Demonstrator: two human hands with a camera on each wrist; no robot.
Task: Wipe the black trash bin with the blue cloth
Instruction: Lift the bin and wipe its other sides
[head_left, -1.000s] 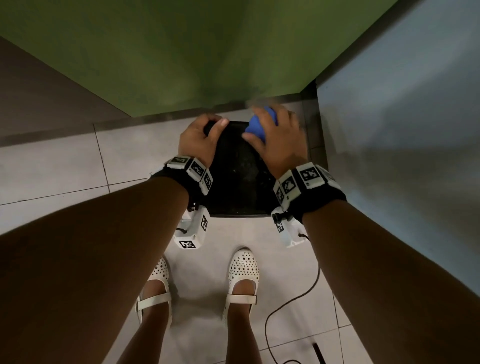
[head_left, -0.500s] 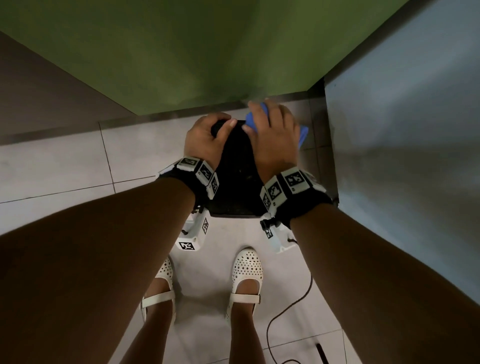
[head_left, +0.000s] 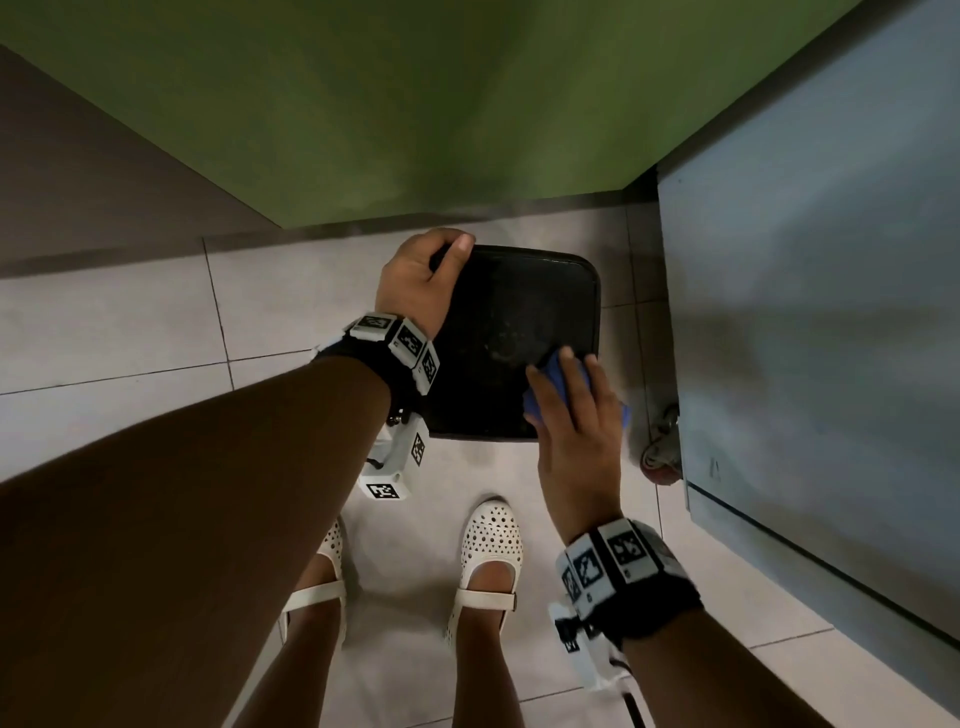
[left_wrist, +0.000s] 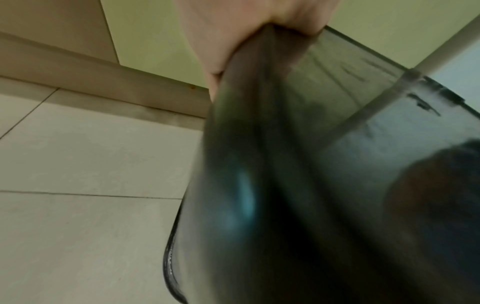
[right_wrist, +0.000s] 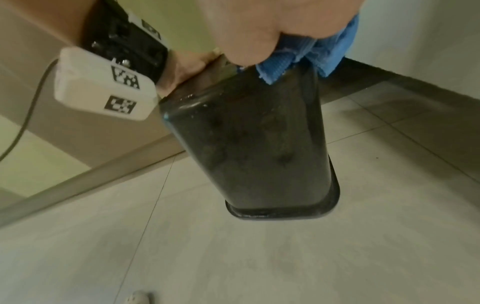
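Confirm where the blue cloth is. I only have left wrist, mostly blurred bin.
Observer: The right hand holds the blue cloth against the black trash bin, at its near right corner.
Operator: Bin upright?
Observer: Looks inverted. The right wrist view shows its flared lip down at the floor end.
Operator: Anything close on the right?
Observer: A caster wheel under a grey cabinet, just right of the bin.
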